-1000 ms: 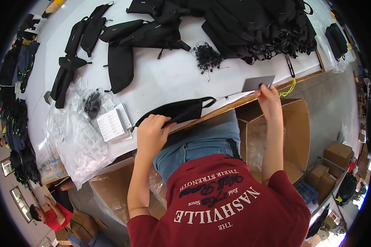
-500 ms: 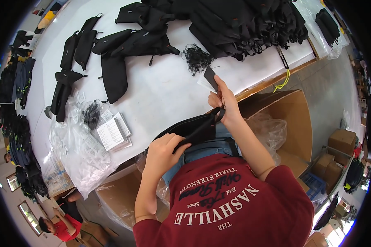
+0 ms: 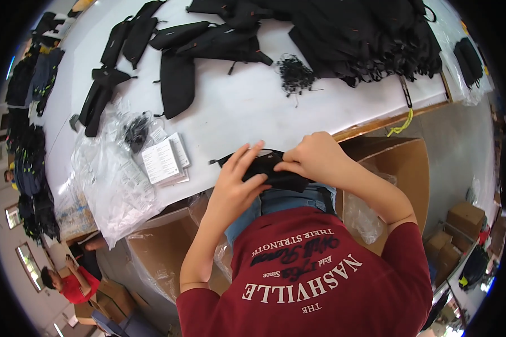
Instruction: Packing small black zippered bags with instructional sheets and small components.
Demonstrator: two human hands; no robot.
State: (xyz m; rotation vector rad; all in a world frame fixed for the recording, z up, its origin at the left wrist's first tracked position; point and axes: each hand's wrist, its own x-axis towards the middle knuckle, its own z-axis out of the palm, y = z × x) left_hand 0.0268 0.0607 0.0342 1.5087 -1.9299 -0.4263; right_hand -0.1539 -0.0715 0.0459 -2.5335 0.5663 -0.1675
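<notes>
A small black fabric bag (image 3: 287, 178) lies against my waist at the table's front edge, its long opening facing up. My left hand (image 3: 236, 182) grips its left part, fingertips over the far rim and thumb on the near side. At the right part of the opening, my right hand (image 3: 319, 159) is closed on the bag's edge, its fingertips partly hidden by the fabric. A tangle of thin black tag strings (image 3: 295, 74) lies on the white table (image 3: 230, 106) beyond my hands. The hang tag cannot be seen.
Stacked white printed cards (image 3: 162, 162) sit beside a clear plastic bag heap (image 3: 115, 185) on the left. Black bags (image 3: 371, 42) are piled at the back right, others (image 3: 177, 84) back left. Open cardboard boxes (image 3: 405, 168) stand below the table edge. A person in red (image 3: 78, 283) is far left.
My right hand has come down and left to the bag's opening, and the dark tag it held is out of sight. My left hand has shifted right and up along the bag.
</notes>
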